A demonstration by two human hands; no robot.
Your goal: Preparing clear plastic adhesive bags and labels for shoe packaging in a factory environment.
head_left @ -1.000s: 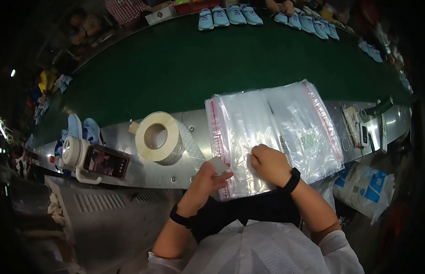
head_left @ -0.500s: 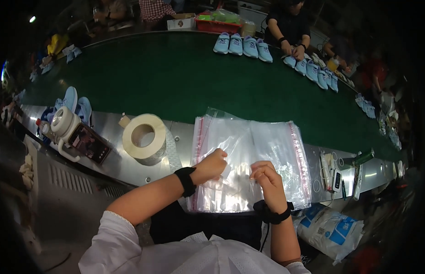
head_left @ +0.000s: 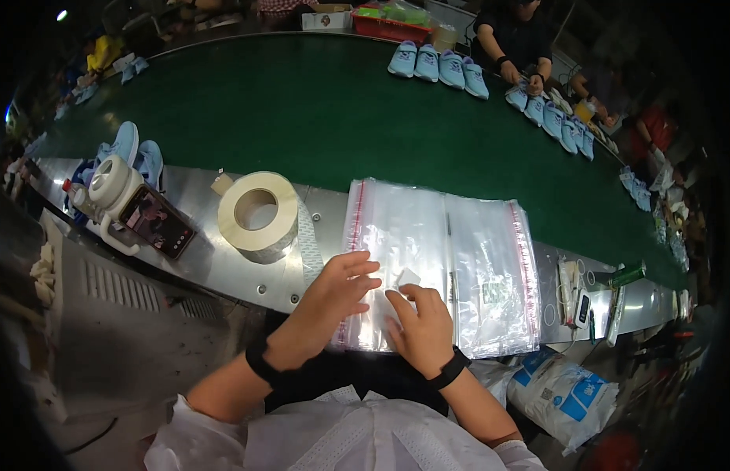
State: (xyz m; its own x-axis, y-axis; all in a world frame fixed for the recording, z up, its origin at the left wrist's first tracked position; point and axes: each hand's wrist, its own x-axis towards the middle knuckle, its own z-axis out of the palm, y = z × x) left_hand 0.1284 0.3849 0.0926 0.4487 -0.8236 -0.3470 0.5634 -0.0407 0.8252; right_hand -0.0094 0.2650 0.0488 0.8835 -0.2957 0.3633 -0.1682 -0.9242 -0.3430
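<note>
A stack of clear plastic bags [head_left: 467,251] with red strip edges lies on the metal ledge in front of me. My left hand [head_left: 333,294] rests flat on the stack's near left part, fingers spread and holding nothing. My right hand [head_left: 420,326] lies beside it on the bags. Its fingertips pinch a small white piece [head_left: 406,277] against the top bag. Both wrists wear black bands.
A large roll of white tape [head_left: 259,213] stands left of the bags. Further left are a phone [head_left: 157,224] and a white jug [head_left: 112,182]. Light blue shoes [head_left: 439,64] ride the green belt [head_left: 302,118]; other people work beyond it. Small tools [head_left: 580,294] lie to the right.
My left hand has spread flat on the bags. The white piece now sits at my right fingertips, and the two hands have drawn close together. The view has shifted slightly.
</note>
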